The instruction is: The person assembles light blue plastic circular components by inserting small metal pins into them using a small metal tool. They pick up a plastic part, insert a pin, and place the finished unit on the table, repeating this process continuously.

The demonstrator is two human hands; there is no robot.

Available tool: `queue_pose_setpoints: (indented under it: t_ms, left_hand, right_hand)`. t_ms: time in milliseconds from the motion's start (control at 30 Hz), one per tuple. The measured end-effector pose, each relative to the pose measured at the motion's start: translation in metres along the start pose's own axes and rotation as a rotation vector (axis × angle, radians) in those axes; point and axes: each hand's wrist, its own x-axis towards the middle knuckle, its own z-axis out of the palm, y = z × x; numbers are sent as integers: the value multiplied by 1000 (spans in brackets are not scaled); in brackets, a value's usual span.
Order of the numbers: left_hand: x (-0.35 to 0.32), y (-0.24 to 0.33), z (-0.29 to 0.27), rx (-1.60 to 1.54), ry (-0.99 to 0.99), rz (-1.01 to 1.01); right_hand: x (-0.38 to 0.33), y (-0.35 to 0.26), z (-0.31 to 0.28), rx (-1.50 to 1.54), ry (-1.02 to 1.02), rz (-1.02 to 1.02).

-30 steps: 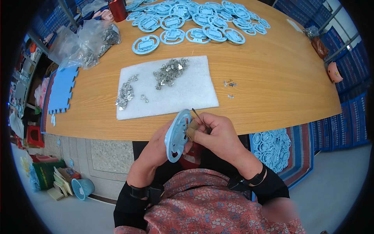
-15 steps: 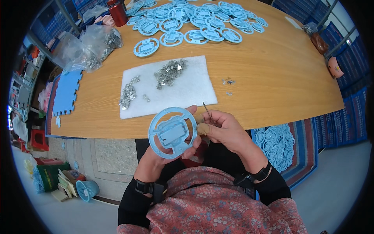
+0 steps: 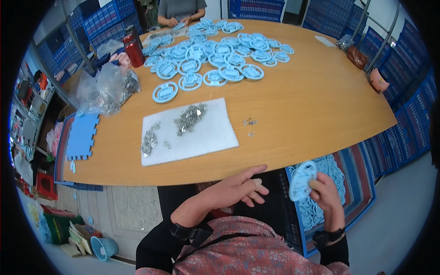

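My left hand (image 3: 239,189) is just off the front edge of the table, open, its thumb stretched out and its fingers apart with nothing in them. Over at the right, my right hand (image 3: 328,191) grips a light-blue round plastic part (image 3: 301,181) by its rim. The part is tilted nearly on edge above a blue crate (image 3: 306,251) filled with similar light-blue plastic parts (image 3: 331,183). Whether a thin tool is also in my right hand, I cannot tell. A white foam mat (image 3: 208,135) carries heaps of small metal clips (image 3: 190,120).
Many light-blue parts (image 3: 197,53) are piled on the far side of the wooden table (image 3: 298,105). Plastic bags with metal pieces (image 3: 107,87), a red flask (image 3: 134,53) and a blue foam tile (image 3: 82,137) are at the left. Across the table, a person (image 3: 182,13) handles parts.
My right hand has moved right and down, carrying the round part from in front of my body to above the crate. My left hand has let go of it. The view has tilted up.
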Motion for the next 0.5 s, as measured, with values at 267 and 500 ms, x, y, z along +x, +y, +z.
queue_pose_setpoints:
  t_ms: [267, 500]
  left_hand:
    - [-13, 75, -98, 617, 543, 216]
    - [-32, 80, -298, 1301, 1469, 148]
  right_hand:
    - [-20, 192, -245, -409, 871, -164]
    - [26, 133, -133, -392, 718, -262]
